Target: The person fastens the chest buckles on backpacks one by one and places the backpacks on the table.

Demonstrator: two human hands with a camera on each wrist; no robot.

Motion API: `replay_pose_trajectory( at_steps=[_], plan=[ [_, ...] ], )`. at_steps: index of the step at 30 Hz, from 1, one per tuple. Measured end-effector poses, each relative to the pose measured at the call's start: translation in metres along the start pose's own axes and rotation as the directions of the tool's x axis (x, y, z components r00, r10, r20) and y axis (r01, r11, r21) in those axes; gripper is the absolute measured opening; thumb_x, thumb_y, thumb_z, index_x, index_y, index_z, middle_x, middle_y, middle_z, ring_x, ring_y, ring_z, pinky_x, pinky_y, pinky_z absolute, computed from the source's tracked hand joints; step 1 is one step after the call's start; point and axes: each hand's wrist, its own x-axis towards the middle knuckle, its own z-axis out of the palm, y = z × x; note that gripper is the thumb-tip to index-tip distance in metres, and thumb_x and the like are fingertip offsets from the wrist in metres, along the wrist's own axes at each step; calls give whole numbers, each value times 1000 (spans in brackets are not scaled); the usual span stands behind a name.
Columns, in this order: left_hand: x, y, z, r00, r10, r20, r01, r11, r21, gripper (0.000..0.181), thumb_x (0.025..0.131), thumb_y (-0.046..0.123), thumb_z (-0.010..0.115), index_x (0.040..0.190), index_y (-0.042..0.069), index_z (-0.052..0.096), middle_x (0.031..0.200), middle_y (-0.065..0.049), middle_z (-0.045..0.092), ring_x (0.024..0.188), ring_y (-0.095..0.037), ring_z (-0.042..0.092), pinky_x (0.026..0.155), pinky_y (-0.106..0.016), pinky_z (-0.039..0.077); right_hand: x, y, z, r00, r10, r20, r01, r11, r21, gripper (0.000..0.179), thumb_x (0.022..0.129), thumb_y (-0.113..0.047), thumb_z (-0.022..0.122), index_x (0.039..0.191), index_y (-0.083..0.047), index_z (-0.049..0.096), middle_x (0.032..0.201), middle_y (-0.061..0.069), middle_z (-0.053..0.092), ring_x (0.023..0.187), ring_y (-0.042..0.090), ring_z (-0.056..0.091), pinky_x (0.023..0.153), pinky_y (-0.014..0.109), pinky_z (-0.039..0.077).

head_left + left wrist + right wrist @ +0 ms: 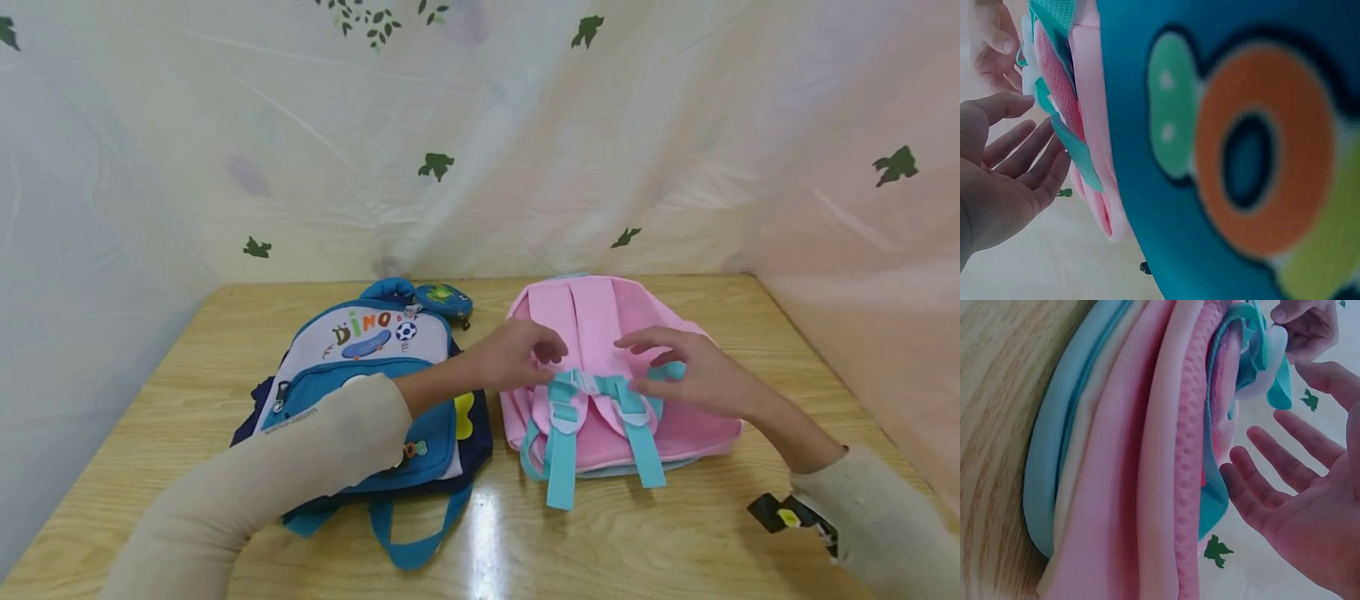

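A pink backpack (pixel 697 421) lies on the table, its padded shoulder straps (pixel 597 321) facing up. Teal webbing (pixel 562 471) hangs from those straps, and a pale buckle (pixel 585 383) joins them across the middle. My left hand (pixel 517 354) hovers at the buckle's left side, fingers loosely bent. In the left wrist view its thumb tip (pixel 1025 103) is close beside the pale buckle; contact is unclear. On the buckle's right, my right hand (pixel 693 371) has spread, relaxed fingers with nothing in them, as the right wrist view also shows (pixel 1297 500).
Left of the pink bag lies a blue backpack (pixel 427 375) with "DINO" lettering, partly under my left forearm. A small blue pouch (pixel 446 300) hangs by its top, and its handle loop (pixel 416 554) sticks out in front. Patterned curtain (pixel 487 208) surrounds the wooden table (pixel 187 400).
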Motion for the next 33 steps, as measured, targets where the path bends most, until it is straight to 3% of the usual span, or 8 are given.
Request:
replay_pose_trajectory(
  at_steps=[7, 16, 22, 29, 33],
  plan=[
    [4, -3, 5, 998, 40, 38, -40, 999, -15, 29, 95, 2, 73, 123, -5, 69, 106, -14, 74, 96, -21, 68, 80, -18, 55, 2, -3, 12, 994, -16, 107, 17, 1000, -2, 44, 86, -14, 85, 126, -6, 69, 117, 1, 71, 102, 21, 63, 80, 33, 56],
    [7, -5, 8, 998, 46, 33, -46, 999, 10, 29, 92, 5, 78, 118, -3, 71, 97, -9, 70, 86, -16, 61, 77, -15, 52, 7, -5, 16, 988, 16, 151, -22, 999, 39, 36, 86, -15, 86, 118, -6, 74, 103, -4, 71, 87, 12, 60, 70, 29, 52],
    [8, -5, 11, 997, 61, 43, -61, 998, 8, 31, 91, 9, 81, 118, -3, 71, 83, -5, 64, 75, -12, 54, 66, -15, 46, 8, -4, 17, 983, 46, 179, -51, 998, 25, 36, 86, -12, 84, 119, -3, 73, 94, -4, 68, 78, 11, 57, 66, 26, 51],
    [7, -3, 9, 996, 35, 85, -39, 998, 51, 28, 93, 8, 78, 119, 2, 72, 79, -2, 56, 75, -13, 51, 64, -15, 42, 10, -5, 16, 976, 61, 208, -61, 998, -8, 38, 85, 0, 77, 122, 0, 71, 81, -5, 58, 71, 11, 51, 62, 24, 44],
    [6, -4, 7, 994, 22, 107, -29, 998, 64, 23, 94, 4, 74, 117, 4, 73, 84, -4, 60, 79, -15, 53, 66, -16, 44, 12, -4, 19, 975, 59, 212, -57, 998, -14, 33, 86, -3, 80, 118, -3, 74, 77, -7, 55, 69, 8, 48, 62, 23, 41]
  ],
)
